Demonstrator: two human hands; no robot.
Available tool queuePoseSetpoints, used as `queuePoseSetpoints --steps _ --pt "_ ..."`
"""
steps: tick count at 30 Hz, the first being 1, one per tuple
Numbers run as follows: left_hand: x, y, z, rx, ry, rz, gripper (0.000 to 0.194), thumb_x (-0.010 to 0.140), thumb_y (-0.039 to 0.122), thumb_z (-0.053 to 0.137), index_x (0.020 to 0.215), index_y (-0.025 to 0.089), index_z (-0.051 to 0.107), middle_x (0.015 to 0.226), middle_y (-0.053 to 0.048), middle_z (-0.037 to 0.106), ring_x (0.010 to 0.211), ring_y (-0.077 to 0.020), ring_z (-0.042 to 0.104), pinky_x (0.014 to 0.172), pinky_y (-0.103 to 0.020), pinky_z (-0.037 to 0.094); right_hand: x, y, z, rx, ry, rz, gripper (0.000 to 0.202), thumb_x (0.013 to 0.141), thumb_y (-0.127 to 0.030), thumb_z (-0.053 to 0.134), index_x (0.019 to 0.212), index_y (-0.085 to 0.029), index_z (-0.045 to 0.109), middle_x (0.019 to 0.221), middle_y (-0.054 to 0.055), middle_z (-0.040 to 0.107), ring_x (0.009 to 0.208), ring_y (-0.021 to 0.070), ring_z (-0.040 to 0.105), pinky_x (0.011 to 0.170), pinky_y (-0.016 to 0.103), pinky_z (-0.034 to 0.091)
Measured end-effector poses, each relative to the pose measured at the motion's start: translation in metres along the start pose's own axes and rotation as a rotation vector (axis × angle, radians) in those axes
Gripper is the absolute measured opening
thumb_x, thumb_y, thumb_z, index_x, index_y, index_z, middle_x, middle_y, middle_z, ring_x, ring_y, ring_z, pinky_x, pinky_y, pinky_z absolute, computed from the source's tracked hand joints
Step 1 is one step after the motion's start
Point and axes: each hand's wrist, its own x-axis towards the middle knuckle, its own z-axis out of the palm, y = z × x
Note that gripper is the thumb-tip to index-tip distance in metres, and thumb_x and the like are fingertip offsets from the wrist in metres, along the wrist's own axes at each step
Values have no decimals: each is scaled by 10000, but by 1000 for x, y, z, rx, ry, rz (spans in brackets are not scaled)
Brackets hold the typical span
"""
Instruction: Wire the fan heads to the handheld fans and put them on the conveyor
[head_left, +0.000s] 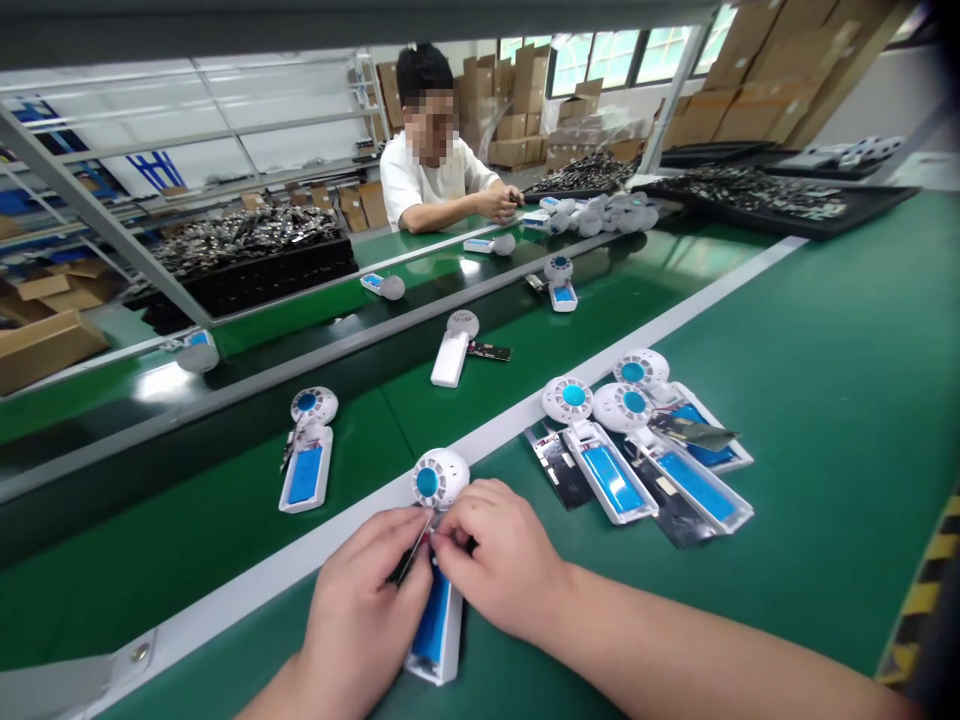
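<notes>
A white handheld fan [445, 640] lies in front of me with its casing open and a blue battery [430, 622] inside. Its round head, with a blue centre, points away from me. My left hand [367, 590] pinches a thin circuit board [415, 548], seen nearly edge-on, above the fan's neck. The thumb and fingers of my right hand [495, 550] are pressed together right beside it, close to a bit of red. What those fingertips grip is too small and hidden to make out.
Several open fans [611, 470] with dangling boards lie to the right on the green table [817, 400]. Beyond a white rail, more fans lie on the green conveyor belt [390, 420]. A co-worker [431, 170] sits opposite. Black trays [787, 200] hold heaped parts.
</notes>
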Motion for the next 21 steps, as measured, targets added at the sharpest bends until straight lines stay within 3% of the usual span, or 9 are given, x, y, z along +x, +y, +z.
queuePoseSetpoints --steps 12,21 --pt "-2 -8 -1 83 -30 208 243 866 103 595 1076 181 689 1037 -66 717 933 -147 695 835 -233 588 1 0 -5 2 -74 39 182 769 -119 602 622 -178 512 628 -26 559 661 134 542 734 298 398" --pt "-4 -5 -3 42 -83 133 322 871 95 571 1148 227 671 1028 -54 724 905 -162 703 782 -252 600 -2 2 -4 25 -28 -8 154 830 -142 634 686 -185 599 704 0 633 719 158 578 789 329 425"
